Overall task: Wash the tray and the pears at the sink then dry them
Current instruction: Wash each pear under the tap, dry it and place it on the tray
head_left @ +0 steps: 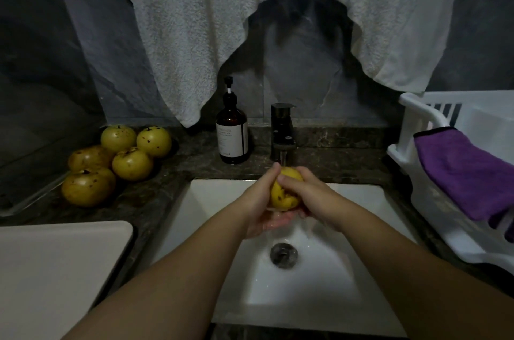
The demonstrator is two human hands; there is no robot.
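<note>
Tray [55, 270], white, lies on the counter at eight o'clock, beside the white sink [319, 292]. A white rack [425, 117] with a purple cloth [461, 173] sits at three o'clock. Five pears [116, 161] are heaped at ten o'clock. At centre, the left hand [264, 200] and right hand [308, 195] both grasp one pear [283, 198] under the running tap [282, 131], above the drain [284, 254].

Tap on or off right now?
On: a stream falls from the faucet onto the pear held over the sink.
</note>
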